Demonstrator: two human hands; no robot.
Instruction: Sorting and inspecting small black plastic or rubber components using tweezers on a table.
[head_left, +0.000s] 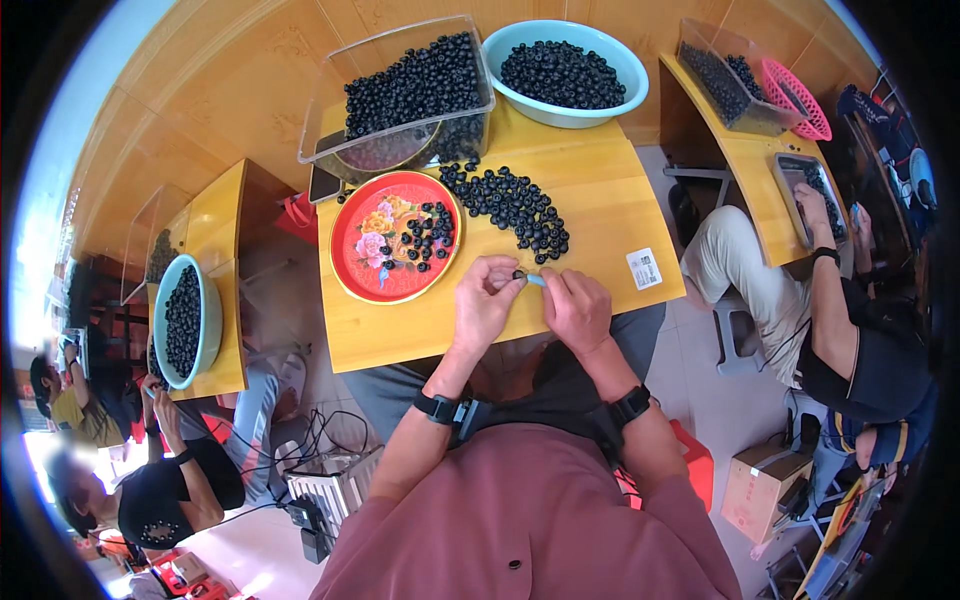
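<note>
Above the near edge of a yellow table [603, 205], my left hand [481, 306] pinches a small dark round bead-like piece [519, 274]. My right hand [580, 310] is closed around a slim light-blue tool [536, 280], whose tip meets that piece; the tip's shape is too small to make out. Just beyond my fingers spreads a loose pile of shiny black bead-like pieces [515, 208], some showing pale holes. To the left lies a red round tray [352, 262] with a gold rim and painted flowers, bearing several more black pieces.
A clear plastic bin [318, 135] and a light-blue basin [635, 78], both full of black pieces, stand at the table's back. A white label [644, 268] sticks at right. People work at tables on both sides. Cables [335, 435] and a cardboard box [765, 492] are on the floor.
</note>
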